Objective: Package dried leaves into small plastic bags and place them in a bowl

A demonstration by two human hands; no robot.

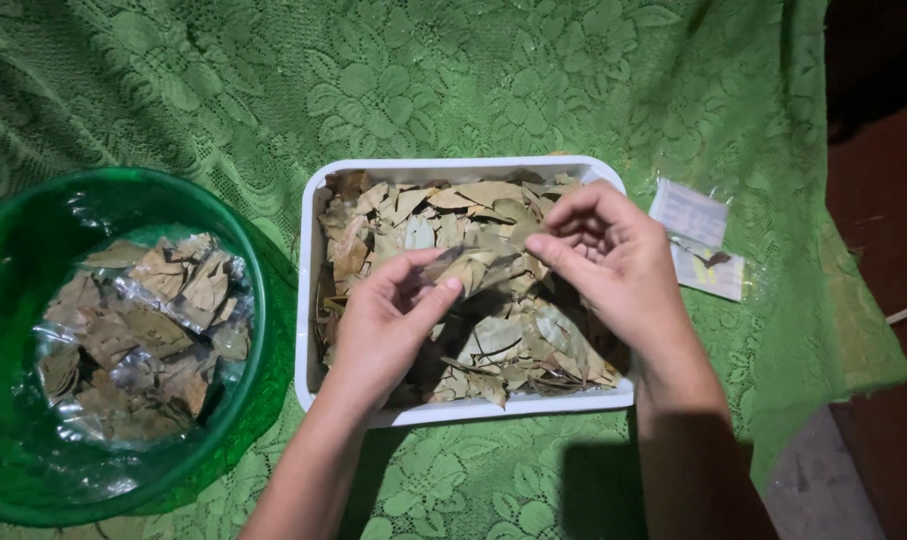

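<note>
A white rectangular tray [307,300] sits in the middle of a green lace cloth, heaped with dried olive-brown leaves [503,340]. Both hands hover over the heap. My left hand [388,320] pinches one long dried leaf [463,268] between thumb and fingers. My right hand [613,255] is curled over the right half of the tray, its fingertips touching the same leaf's far end near the middle; what its fingers hold is partly hidden.
A round green plastic basin [243,380] at the left holds several clear packets of dried leaves [143,340]. Small clear empty bags [698,235] lie to the right of the tray. The cloth's edge drops off at the right, beside a dark floor.
</note>
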